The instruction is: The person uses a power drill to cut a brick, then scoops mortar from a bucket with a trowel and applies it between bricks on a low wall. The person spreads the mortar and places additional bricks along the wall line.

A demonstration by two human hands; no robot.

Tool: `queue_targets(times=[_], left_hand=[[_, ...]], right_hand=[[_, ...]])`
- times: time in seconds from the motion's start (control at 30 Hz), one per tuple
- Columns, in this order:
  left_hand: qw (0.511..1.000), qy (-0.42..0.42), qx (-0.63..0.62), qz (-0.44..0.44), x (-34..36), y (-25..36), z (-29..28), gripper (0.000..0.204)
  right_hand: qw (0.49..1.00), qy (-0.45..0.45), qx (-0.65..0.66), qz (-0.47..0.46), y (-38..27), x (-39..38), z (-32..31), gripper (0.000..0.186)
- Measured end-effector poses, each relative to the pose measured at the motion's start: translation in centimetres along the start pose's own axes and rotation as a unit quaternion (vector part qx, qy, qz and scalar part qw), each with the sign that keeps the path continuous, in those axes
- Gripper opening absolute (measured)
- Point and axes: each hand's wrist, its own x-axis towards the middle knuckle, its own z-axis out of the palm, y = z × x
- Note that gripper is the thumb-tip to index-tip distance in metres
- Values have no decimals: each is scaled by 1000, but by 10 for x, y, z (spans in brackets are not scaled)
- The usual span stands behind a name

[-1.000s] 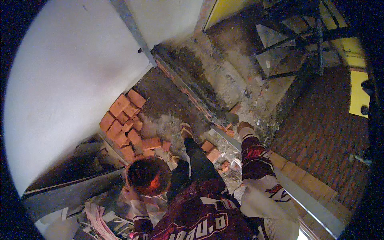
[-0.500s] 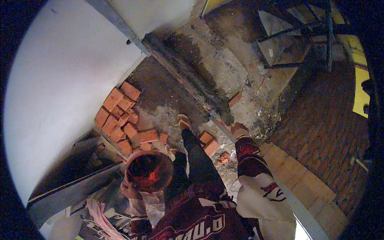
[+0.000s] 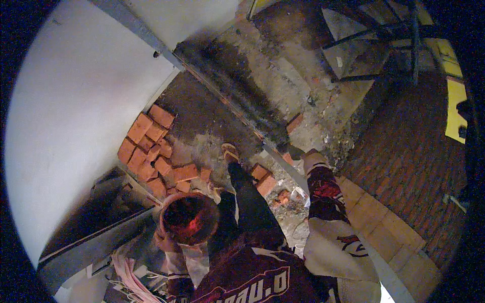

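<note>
At lower left, my left hand (image 3: 164,239) grips the side of a round, wide-mouthed bowl (image 3: 190,218). Its inside is dark with a reddish patch; what it contains is too dim to make out. My right arm reaches forward, and my right hand (image 3: 314,159) is closed around a trowel (image 3: 295,151), whose small dark blade points left; its handle is hidden in the fist. The blade is beside a long narrow ledge (image 3: 237,112) that runs diagonally across the floor, next to an orange brick piece (image 3: 288,158).
Loose orange bricks (image 3: 144,149) lie piled against the white wall (image 3: 86,96) at left. More bricks (image 3: 263,180) lie by my feet. A dark metal frame (image 3: 374,76) stands at far right, above brick paving (image 3: 399,156). Pinkish strips (image 3: 129,275) lie at lower left.
My right hand has shifted a little to the right with the trowel, uncovering the brick piece near the ledge. The bowl stays in my left hand, and the view has shifted slightly.
</note>
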Motion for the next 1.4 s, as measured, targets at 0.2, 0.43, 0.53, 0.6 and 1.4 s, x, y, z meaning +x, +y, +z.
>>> queue_targets(times=[0.2, 0.43, 0.53, 0.6, 1.4], left_hand=[[999, -29, 1, 15, 4, 6, 6, 15], [993, -105, 36, -36, 6, 7, 11, 29], [992, -76, 63, -72, 0, 8, 19, 39], [994, -95, 5, -52, -4, 9, 24, 44], [972, -26, 208, 105, 26, -65, 28, 22]], right_hand=[[997, 1, 62, -39, 40, 77, -7, 43], [995, -15, 66, -74, -4, 193, -30, 44], [993, -34, 62, -89, -21, 217, -33, 44], [992, -56, 58, -93, -21, 220, -26, 44], [996, -54, 66, 3, 19, 92, 21, 50]])
